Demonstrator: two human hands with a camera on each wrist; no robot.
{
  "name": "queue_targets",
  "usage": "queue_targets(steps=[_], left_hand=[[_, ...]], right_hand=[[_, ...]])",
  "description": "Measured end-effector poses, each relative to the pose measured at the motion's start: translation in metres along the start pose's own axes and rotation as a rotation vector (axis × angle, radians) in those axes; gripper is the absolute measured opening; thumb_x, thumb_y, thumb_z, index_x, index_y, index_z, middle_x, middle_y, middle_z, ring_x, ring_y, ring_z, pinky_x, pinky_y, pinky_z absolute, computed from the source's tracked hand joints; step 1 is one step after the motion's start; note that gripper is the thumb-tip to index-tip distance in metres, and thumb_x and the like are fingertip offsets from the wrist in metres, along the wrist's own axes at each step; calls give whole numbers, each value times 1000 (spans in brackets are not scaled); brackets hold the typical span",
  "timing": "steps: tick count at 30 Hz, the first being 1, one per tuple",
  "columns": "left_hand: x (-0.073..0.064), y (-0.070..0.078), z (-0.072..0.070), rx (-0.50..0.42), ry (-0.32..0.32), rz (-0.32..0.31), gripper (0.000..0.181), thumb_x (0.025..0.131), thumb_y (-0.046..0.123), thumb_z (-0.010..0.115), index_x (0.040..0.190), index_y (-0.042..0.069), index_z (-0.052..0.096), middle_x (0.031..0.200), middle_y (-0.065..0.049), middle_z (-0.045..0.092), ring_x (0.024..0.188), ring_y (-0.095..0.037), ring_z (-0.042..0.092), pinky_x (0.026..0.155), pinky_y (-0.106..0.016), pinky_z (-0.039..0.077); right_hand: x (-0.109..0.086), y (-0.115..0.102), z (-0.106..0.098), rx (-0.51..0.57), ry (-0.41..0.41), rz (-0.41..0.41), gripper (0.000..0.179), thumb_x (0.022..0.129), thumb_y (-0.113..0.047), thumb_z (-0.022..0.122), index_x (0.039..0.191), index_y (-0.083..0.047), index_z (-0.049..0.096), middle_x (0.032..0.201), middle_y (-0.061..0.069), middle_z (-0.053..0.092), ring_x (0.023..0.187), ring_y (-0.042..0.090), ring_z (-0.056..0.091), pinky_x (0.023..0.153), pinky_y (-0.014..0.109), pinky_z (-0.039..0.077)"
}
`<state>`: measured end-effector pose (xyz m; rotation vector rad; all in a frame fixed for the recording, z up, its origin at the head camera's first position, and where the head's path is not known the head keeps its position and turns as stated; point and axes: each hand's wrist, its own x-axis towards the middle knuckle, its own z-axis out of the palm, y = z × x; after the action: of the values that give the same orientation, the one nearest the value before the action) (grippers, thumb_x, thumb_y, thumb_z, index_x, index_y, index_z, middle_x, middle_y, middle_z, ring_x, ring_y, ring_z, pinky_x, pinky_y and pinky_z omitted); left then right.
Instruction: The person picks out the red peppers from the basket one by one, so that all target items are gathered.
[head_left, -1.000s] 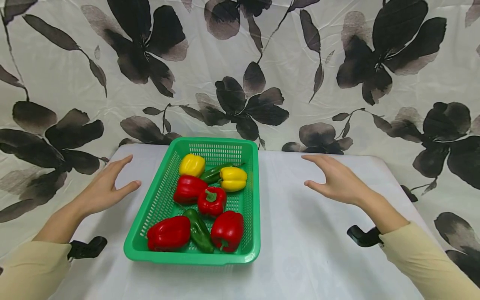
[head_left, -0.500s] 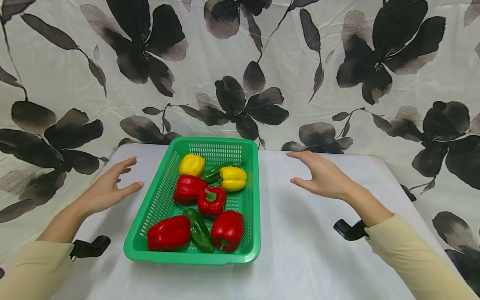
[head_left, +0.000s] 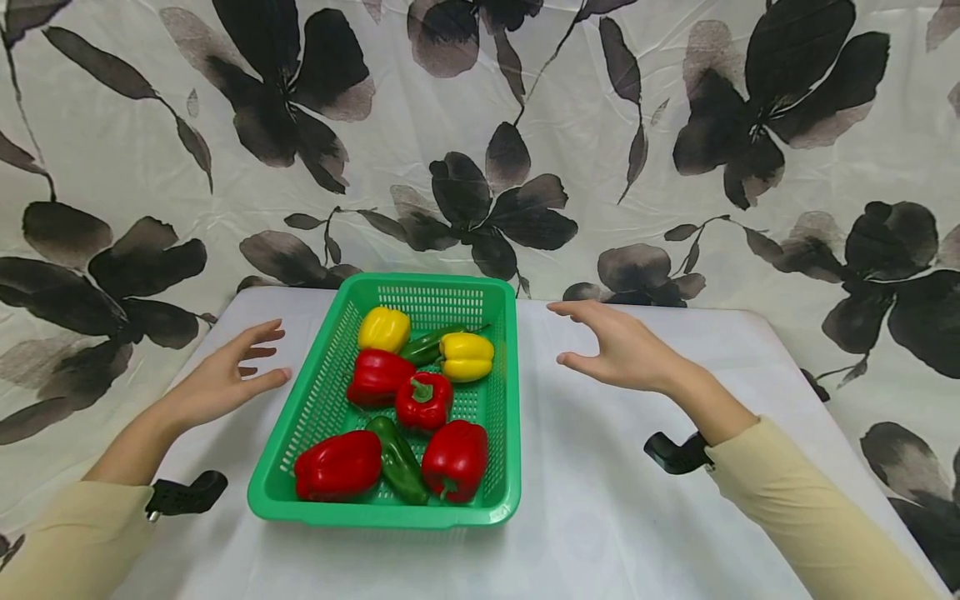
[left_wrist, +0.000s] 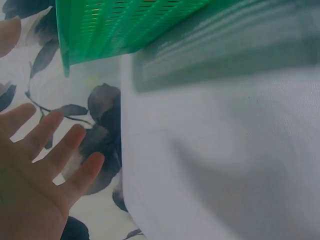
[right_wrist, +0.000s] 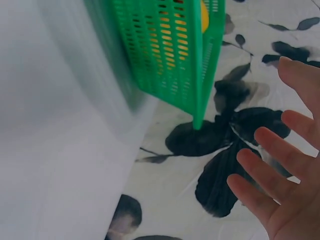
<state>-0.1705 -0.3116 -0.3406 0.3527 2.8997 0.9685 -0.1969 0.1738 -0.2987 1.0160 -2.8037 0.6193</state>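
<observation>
A green plastic basket (head_left: 512, 417) with slotted walls stands on the white table. Inside lie red bell peppers, among them one at the front left (head_left: 337, 467), two yellow bell peppers, one at the back left (head_left: 384, 331), and two long green peppers, one of them near the front (head_left: 401, 467). To the left of the basket my left hand (head_left: 217, 383) hovers with fingers spread, holding nothing. On the other side, apart from the rim, my right hand (head_left: 630, 350) is raised with its thumb and fingers parted. Both wrist views show each palm bare beside the basket wall.
The white tabletop (head_left: 600, 517) extends around the basket. Behind its far edge hangs a pale cloth (head_left: 570, 150) with dark flower prints. A black wrist device (head_left: 677, 452) sits at the right cuff, and a similar device (head_left: 187, 493) at the left.
My right hand has moved left, closer to the basket. The left hand has shifted slightly right, and more of its fingers show. The basket and peppers have stayed put.
</observation>
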Motion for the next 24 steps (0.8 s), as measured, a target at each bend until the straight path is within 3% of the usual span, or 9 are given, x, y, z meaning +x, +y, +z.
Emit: queue_targets(steps=[15, 24], left_hand=[[1, -1, 6, -52, -39, 16, 78, 86, 30, 64, 145, 4, 19, 137, -26, 37, 117, -47, 43, 86, -59, 44], [0, -2, 10, -110, -66, 3, 80, 86, 29, 64, 146, 5, 17, 137, -26, 38, 115, -46, 47, 84, -58, 46]], right_hand=[[19, -24, 6, 184, -65, -11, 61, 83, -24, 67, 137, -13, 41, 134, 6, 49, 115, 22, 54, 92, 38, 48], [29, -33, 12, 229, -89, -50, 60, 83, -20, 67, 135, -8, 42, 132, 9, 51, 113, 23, 55, 88, 39, 50]])
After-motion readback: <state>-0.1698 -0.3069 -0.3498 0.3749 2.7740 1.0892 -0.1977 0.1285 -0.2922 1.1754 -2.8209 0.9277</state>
